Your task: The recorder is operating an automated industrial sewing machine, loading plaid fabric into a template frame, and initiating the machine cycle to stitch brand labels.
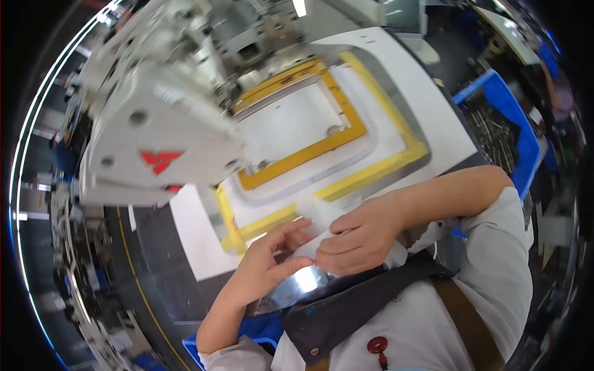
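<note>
In front of my body, at the near edge of the work surface, my two hands come together at a thin, pale white sheet (319, 211). My right hand (357, 240) is closed on it with bent fingers. My left hand (267, 256) has its fingers curled and its thumb apart from them, with the sheet's edge beside the fingertips. Part of the sheet hides behind my right hand. Just beyond lies a yellow metal clamp frame (303, 162) over white material, bordered by yellow tape strips (365, 173).
A large pale machine head (164, 133) with a red mark stands at the left and reaches over the frame. White board (442, 127) extends right of the tape. A blue crate (504, 93) stands at the right. A black apron (337, 315) covers my front.
</note>
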Motion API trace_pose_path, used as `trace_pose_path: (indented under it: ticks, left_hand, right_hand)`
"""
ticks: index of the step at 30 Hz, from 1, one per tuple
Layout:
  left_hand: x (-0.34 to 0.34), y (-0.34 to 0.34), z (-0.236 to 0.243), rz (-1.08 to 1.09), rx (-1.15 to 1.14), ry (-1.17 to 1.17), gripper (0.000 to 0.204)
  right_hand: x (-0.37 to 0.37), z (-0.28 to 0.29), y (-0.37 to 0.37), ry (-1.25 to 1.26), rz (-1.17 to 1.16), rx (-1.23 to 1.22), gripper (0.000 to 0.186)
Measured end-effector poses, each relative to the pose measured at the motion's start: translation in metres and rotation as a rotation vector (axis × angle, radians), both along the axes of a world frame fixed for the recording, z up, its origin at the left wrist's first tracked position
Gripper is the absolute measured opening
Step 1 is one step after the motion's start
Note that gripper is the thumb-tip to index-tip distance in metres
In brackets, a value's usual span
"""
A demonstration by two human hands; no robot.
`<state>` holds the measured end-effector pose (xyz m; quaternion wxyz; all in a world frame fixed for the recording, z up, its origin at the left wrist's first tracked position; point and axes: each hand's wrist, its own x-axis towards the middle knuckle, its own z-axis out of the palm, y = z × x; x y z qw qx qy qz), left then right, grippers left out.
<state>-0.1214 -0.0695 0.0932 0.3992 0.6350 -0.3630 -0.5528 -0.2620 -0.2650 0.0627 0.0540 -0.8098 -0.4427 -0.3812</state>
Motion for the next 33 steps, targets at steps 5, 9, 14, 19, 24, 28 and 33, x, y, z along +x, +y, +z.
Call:
trace_pose_path:
  ticks: [5, 9, 14, 19, 24, 28, 33]
  left_hand:
    - [0.011, -0.006, -0.001, -0.084, 0.208, -0.101, 0.017]
    - [0.011, -0.002, -0.006, -0.015, 0.054, -0.488, 0.013]
    - [0.013, -0.024, -0.013, 0.035, -0.046, -0.759, 0.027]
    - [0.021, -0.031, -0.015, -0.029, -0.056, -0.779, 0.031]
    - [0.02, -0.027, -0.019, 0.096, -0.315, -0.856, 0.021]
    - [0.034, -0.021, -0.028, 0.001, -0.275, -0.967, 0.014]
    - [0.047, -0.022, -0.035, 0.359, -0.331, -0.969, 0.021]
  right_hand:
    - [-0.02, -0.025, -0.001, 0.309, -0.115, 0.009, 0.013]
    - [-0.006, -0.009, 0.003, 0.531, -0.149, 0.43, 0.026]
    - [0.035, 0.01, -0.001, 1.172, -0.42, 0.39, 0.035]
    - [0.035, 0.007, -0.013, 1.212, -0.455, 0.395, 0.033]
    - [0.045, 0.002, -0.019, 1.165, -0.426, 0.439, 0.028]
    - [0.056, 0.014, -0.019, 1.296, -0.492, 0.432, 0.029]
    - [0.061, 0.017, -0.031, 1.447, -0.577, 0.357, 0.028]
